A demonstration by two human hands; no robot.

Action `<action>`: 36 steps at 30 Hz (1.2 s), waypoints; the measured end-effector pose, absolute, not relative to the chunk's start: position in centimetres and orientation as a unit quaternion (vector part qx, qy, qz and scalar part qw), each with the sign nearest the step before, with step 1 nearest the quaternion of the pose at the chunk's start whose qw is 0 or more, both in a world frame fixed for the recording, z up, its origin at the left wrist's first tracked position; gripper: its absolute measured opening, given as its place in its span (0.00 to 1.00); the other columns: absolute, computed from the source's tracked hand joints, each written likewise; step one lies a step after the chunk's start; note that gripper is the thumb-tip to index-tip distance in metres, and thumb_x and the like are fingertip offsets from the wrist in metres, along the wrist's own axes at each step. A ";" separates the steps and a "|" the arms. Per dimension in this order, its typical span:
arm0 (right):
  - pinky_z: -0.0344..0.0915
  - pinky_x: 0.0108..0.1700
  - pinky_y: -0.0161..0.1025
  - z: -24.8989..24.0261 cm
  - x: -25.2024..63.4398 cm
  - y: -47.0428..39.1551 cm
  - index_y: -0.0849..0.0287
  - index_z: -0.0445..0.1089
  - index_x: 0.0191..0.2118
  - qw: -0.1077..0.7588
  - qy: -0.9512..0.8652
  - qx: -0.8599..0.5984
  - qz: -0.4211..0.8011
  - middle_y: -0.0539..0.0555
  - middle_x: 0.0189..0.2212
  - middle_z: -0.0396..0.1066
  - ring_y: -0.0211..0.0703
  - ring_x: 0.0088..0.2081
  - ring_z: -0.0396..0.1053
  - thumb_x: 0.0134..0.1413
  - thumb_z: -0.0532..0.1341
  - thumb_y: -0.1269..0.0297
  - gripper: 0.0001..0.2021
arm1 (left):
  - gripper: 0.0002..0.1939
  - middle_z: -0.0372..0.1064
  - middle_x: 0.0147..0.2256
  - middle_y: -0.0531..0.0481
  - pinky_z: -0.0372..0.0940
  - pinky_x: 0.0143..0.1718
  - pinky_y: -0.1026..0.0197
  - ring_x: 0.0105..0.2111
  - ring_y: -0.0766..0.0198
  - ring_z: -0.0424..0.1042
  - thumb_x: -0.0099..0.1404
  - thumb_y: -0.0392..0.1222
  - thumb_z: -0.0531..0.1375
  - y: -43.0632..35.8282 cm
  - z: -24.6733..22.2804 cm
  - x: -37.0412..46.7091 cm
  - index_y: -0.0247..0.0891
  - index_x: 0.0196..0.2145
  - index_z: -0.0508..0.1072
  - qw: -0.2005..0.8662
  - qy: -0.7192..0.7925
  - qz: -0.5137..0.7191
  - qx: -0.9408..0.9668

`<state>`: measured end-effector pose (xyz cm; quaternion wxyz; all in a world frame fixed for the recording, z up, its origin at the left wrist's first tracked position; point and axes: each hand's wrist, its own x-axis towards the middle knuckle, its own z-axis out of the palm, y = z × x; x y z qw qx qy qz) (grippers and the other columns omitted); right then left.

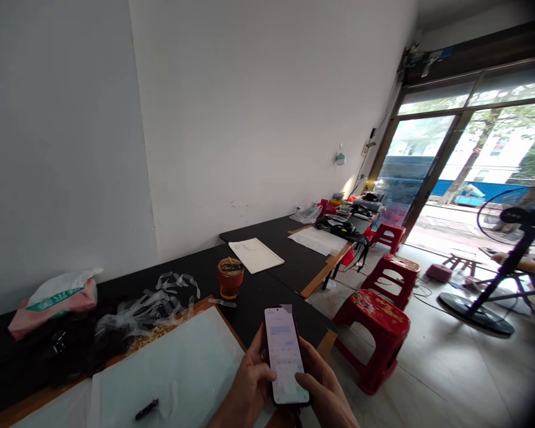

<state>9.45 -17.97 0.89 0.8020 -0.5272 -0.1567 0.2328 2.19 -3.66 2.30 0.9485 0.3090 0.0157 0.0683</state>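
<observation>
So the phone (286, 356), a slim slab with glossy glass, is held on the near side of the amber cup (230, 286) and right of it, fingers of the left hand (249, 380) and right hand (324, 383) curled along its long edges with both thumbs bent over the lower screen. I'd keep that grip light but steady and work with just the thumb tips so it doesn't tip. Left of the cup there's a crinkly tangle of clear plastic strips (158, 306), and beyond it a thin, flat white pad (256, 255) on the smooth black surface (270, 291).
</observation>
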 end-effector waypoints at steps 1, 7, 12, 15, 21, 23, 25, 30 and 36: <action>0.65 0.53 0.56 0.8 9.5 -18.0 0.52 0.71 0.55 0.803 -0.154 -0.525 0.236 0.60 0.53 0.75 0.65 0.56 0.68 0.41 0.70 0.65 0.31 | 0.56 0.78 0.41 0.44 0.65 0.40 0.56 0.47 0.50 0.74 0.42 0.22 0.54 -3.6 2.4 2.2 0.41 0.69 0.44 0.950 0.021 0.065 0.305; 0.64 0.54 0.57 0.5 9.6 -17.9 0.52 0.71 0.56 0.810 -0.160 -0.508 0.245 0.61 0.53 0.75 0.66 0.56 0.68 0.40 0.71 0.65 0.32 | 0.53 0.78 0.42 0.43 0.63 0.47 0.54 0.47 0.50 0.73 0.47 0.23 0.55 -3.6 2.8 2.0 0.39 0.69 0.43 0.946 0.041 0.068 0.313; 0.64 0.54 0.56 0.8 9.5 -17.9 0.53 0.72 0.55 0.814 -0.156 -0.503 0.243 0.60 0.53 0.75 0.66 0.57 0.68 0.40 0.71 0.66 0.31 | 0.51 0.78 0.44 0.41 0.63 0.47 0.52 0.45 0.49 0.74 0.52 0.26 0.58 -3.8 3.1 2.0 0.38 0.70 0.41 0.941 0.054 0.071 0.326; 0.65 0.53 0.56 1.1 9.3 -17.9 0.53 0.71 0.55 0.811 -0.156 -0.507 0.247 0.60 0.52 0.76 0.66 0.56 0.69 0.40 0.70 0.66 0.31 | 0.51 0.78 0.44 0.41 0.62 0.47 0.52 0.45 0.49 0.74 0.53 0.27 0.59 -3.9 3.1 2.0 0.38 0.70 0.42 0.939 0.046 0.081 0.332; 0.65 0.54 0.56 1.3 9.3 -17.9 0.52 0.72 0.55 0.806 -0.163 -0.516 0.240 0.59 0.52 0.76 0.65 0.55 0.69 0.40 0.69 0.67 0.30 | 0.52 0.78 0.43 0.43 0.63 0.45 0.54 0.44 0.52 0.75 0.50 0.24 0.56 -3.8 2.2 2.2 0.40 0.70 0.40 0.945 0.035 0.078 0.315; 0.65 0.53 0.56 1.3 9.3 -17.9 0.52 0.72 0.54 0.809 -0.164 -0.513 0.236 0.59 0.52 0.76 0.65 0.55 0.69 0.40 0.69 0.68 0.30 | 0.55 0.78 0.42 0.44 0.64 0.44 0.54 0.44 0.52 0.75 0.47 0.23 0.55 -3.7 2.0 2.4 0.40 0.70 0.40 0.948 0.025 0.076 0.308; 0.66 0.52 0.55 1.2 9.4 -17.8 0.53 0.73 0.54 0.812 -0.167 -0.507 0.235 0.59 0.52 0.76 0.65 0.54 0.70 0.39 0.69 0.69 0.30 | 0.56 0.78 0.40 0.45 0.64 0.43 0.55 0.44 0.51 0.75 0.45 0.23 0.55 -3.7 1.9 2.4 0.41 0.70 0.40 0.948 0.015 0.076 0.307; 0.65 0.53 0.56 1.0 9.5 -17.8 0.52 0.72 0.54 0.812 -0.165 -0.508 0.234 0.59 0.53 0.76 0.65 0.55 0.69 0.39 0.70 0.67 0.30 | 0.57 0.78 0.40 0.43 0.65 0.44 0.54 0.46 0.49 0.73 0.43 0.22 0.55 -3.7 2.6 2.2 0.38 0.70 0.41 0.947 0.022 0.077 0.311; 0.66 0.52 0.54 0.9 9.5 -17.8 0.52 0.72 0.54 0.810 -0.152 -0.516 0.233 0.59 0.52 0.76 0.64 0.54 0.70 0.40 0.68 0.69 0.30 | 0.57 0.78 0.41 0.44 0.64 0.45 0.54 0.48 0.49 0.73 0.42 0.23 0.55 -3.7 2.6 2.2 0.41 0.70 0.42 0.946 0.033 0.074 0.314</action>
